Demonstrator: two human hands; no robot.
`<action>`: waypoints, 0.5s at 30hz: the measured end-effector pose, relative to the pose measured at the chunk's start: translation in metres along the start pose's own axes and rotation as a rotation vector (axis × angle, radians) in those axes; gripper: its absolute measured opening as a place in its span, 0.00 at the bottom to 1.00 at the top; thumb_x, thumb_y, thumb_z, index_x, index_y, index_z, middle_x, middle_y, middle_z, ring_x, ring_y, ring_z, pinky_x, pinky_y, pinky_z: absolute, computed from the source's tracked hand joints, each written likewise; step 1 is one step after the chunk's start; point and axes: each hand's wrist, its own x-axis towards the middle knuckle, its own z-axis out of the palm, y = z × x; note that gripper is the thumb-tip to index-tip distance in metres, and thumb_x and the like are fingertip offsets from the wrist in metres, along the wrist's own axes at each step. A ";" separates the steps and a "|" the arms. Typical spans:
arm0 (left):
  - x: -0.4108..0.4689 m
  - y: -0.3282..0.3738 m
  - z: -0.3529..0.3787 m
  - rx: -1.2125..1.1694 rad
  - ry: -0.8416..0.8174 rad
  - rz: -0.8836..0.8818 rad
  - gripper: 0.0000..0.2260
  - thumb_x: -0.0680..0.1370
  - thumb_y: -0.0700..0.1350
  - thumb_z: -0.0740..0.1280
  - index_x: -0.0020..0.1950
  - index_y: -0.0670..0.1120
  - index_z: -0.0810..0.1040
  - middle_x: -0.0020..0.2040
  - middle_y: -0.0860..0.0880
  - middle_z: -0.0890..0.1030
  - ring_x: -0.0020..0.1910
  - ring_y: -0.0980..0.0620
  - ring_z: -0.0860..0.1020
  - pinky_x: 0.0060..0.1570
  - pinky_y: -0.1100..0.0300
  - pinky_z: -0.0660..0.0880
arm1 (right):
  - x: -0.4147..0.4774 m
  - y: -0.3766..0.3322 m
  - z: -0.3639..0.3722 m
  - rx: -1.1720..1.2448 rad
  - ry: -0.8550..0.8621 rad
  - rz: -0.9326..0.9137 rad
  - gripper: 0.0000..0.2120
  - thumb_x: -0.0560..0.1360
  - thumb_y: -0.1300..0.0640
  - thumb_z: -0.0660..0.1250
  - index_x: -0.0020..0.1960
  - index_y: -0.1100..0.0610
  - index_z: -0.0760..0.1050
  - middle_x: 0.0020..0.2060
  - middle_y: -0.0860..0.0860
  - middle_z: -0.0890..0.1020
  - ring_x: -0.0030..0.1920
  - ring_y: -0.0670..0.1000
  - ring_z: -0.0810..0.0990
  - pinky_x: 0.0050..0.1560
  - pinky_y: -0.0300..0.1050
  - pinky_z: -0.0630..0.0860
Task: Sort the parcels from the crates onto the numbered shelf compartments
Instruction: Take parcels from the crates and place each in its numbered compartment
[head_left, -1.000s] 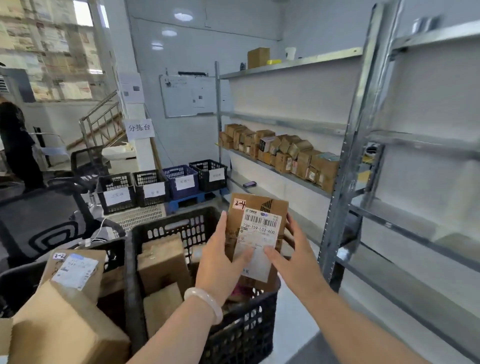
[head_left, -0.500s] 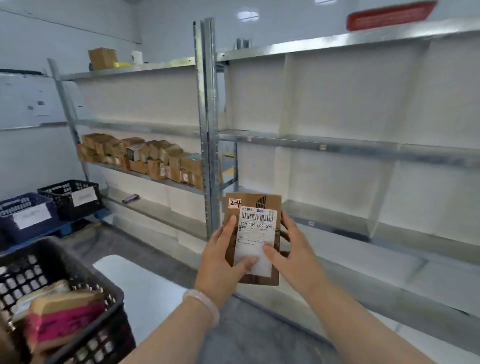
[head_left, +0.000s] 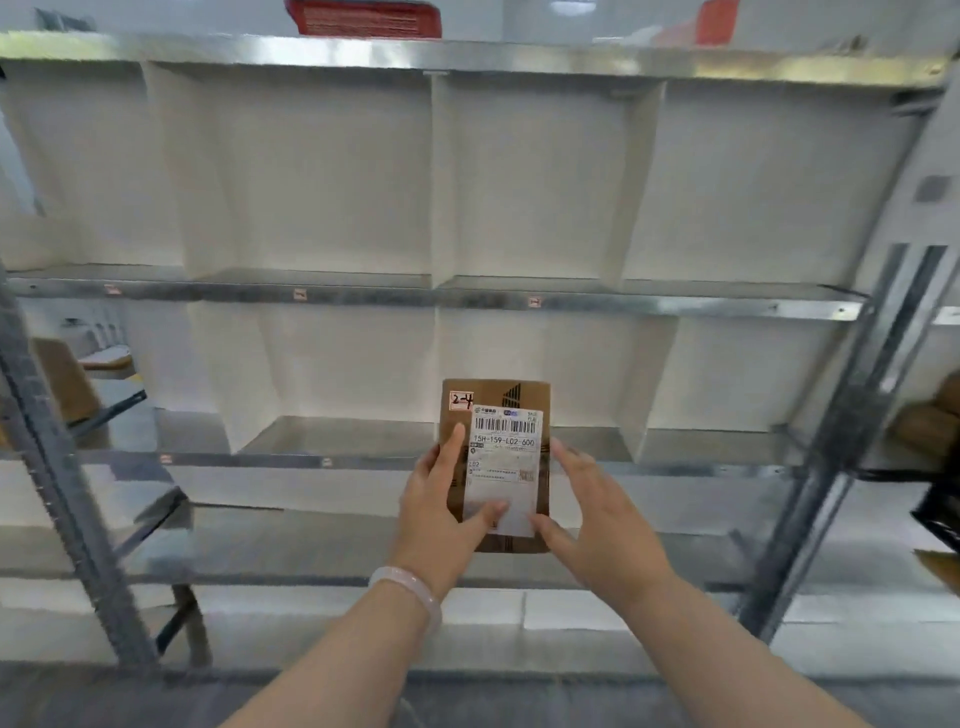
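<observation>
- Left hand (head_left: 441, 514), pale bangle (head_left: 410, 587) on its wrist, grips the flat brown cardboard parcel (head_left: 530, 400) dead centre, thumb on the white label, fingers mostly hidden behind.
- Right hand (head_left: 597, 519) at the parcel's 4 o'clock: thumb touching the bottom corner, fingers loose and straight along the edge.
- "2-4" tag is readable, small print is mush.
- Behind it, a grey metal shelf with white dividers (head_left: 675, 306); a brown blur (head_left: 930, 421) at 3 o'clock is cut off.

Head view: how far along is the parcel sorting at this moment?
Done: little shows; every compartment of the shelf facing the camera holds nothing. In hand: one parcel with a handwritten 2-4 tag, gripped by the left hand, the right hand touching its right edge. Left: set it in its compartment; the rim labels are too blurred to read.
</observation>
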 end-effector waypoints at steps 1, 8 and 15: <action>0.002 -0.003 0.001 0.018 -0.015 0.004 0.44 0.73 0.50 0.76 0.65 0.83 0.47 0.72 0.53 0.64 0.72 0.52 0.63 0.72 0.50 0.65 | 0.001 0.001 0.000 -0.033 -0.003 0.010 0.39 0.75 0.40 0.65 0.77 0.41 0.45 0.76 0.41 0.56 0.75 0.44 0.55 0.72 0.42 0.57; 0.046 0.027 0.143 -0.067 -0.212 0.101 0.44 0.73 0.49 0.76 0.67 0.81 0.48 0.71 0.55 0.64 0.72 0.53 0.64 0.72 0.51 0.67 | -0.006 0.121 -0.039 -0.084 0.057 0.241 0.40 0.75 0.40 0.65 0.77 0.42 0.43 0.76 0.41 0.56 0.74 0.44 0.57 0.72 0.43 0.59; 0.102 0.024 0.250 -0.113 -0.336 0.135 0.44 0.72 0.49 0.77 0.70 0.79 0.50 0.74 0.52 0.63 0.73 0.53 0.64 0.73 0.49 0.65 | 0.025 0.217 -0.050 -0.131 0.081 0.407 0.41 0.75 0.40 0.64 0.77 0.41 0.41 0.77 0.41 0.54 0.76 0.44 0.54 0.73 0.43 0.54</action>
